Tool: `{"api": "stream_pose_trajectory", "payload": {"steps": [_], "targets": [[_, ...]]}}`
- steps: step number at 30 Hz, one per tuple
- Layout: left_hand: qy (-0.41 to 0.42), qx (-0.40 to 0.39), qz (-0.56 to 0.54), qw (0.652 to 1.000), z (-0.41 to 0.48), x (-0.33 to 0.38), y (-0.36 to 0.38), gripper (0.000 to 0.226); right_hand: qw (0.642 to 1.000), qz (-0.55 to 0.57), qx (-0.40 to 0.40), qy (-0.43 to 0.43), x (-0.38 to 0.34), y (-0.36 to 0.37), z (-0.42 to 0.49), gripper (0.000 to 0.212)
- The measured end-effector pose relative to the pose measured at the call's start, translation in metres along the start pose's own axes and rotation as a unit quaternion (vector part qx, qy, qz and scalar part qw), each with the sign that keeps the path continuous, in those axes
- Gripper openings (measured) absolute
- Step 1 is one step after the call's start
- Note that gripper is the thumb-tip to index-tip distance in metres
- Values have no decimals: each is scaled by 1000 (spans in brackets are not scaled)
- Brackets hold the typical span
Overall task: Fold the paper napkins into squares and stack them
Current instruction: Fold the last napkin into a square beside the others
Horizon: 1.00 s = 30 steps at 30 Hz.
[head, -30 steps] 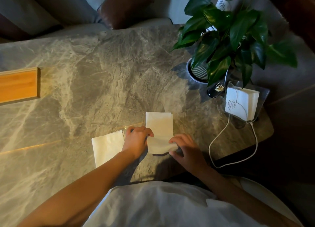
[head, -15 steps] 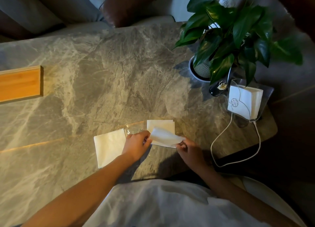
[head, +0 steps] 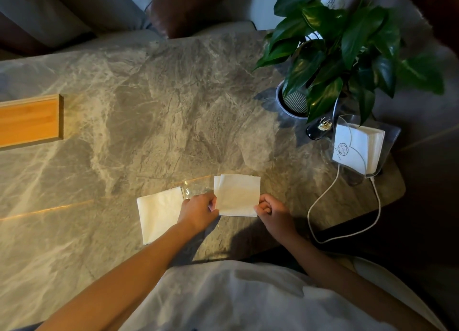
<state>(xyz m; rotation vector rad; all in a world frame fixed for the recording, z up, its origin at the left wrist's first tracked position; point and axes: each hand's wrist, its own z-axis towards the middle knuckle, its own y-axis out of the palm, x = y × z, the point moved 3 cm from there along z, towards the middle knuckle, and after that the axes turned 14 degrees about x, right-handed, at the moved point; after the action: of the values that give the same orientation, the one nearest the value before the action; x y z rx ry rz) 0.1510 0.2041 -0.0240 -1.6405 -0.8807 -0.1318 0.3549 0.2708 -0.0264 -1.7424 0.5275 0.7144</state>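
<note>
A white paper napkin [head: 237, 195], folded to a square, lies flat near the front edge of the marble table [head: 149, 107]. My left hand [head: 198, 210] pinches its lower left corner. My right hand [head: 272, 210] pinches its lower right corner. Left of my left hand lies a second folded white napkin [head: 157, 212], slightly turned, with nothing on top of it. A clear holder [head: 387, 141] at the table's right end keeps a pack of unfolded napkins [head: 355, 149].
A potted green plant [head: 330, 45] stands at the back right, a small dark object [head: 318, 130] beside its pot. A white cable [head: 323, 206] loops from the holder over the table's right edge. A wooden box [head: 29, 120] sits at the far left. Chairs stand behind the table.
The near half of the long napkin was lifted and folded over away from me. It now lies flat as a square, with both hands at its near corners.
</note>
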Motion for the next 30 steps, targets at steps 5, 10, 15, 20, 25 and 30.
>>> {"api": "stream_pose_trajectory", "payload": {"steps": [5,10,15,20,25,30], "targets": [[15,8,24,1000,-1,-1,3,11,1000,-6,5,0,0,1,1,7],[34,12,70,997,-4,0,8,28,1000,-4,7,1,-1,2,1,11],[29,7,53,998,-5,-4,9,38,1000,-12,21,-11,-3,4,2,12],[27,-10,73,997,-8,-1,7,44,1000,-9,28,-3,-5,2,2,20],[126,98,153,975,-20,6,-6,46,982,-54,114,-144,-27,-10,3,31],[220,-4,253,942,-18,27,20,63,940,-233,-41,-245,-47,35,5,56]]}}
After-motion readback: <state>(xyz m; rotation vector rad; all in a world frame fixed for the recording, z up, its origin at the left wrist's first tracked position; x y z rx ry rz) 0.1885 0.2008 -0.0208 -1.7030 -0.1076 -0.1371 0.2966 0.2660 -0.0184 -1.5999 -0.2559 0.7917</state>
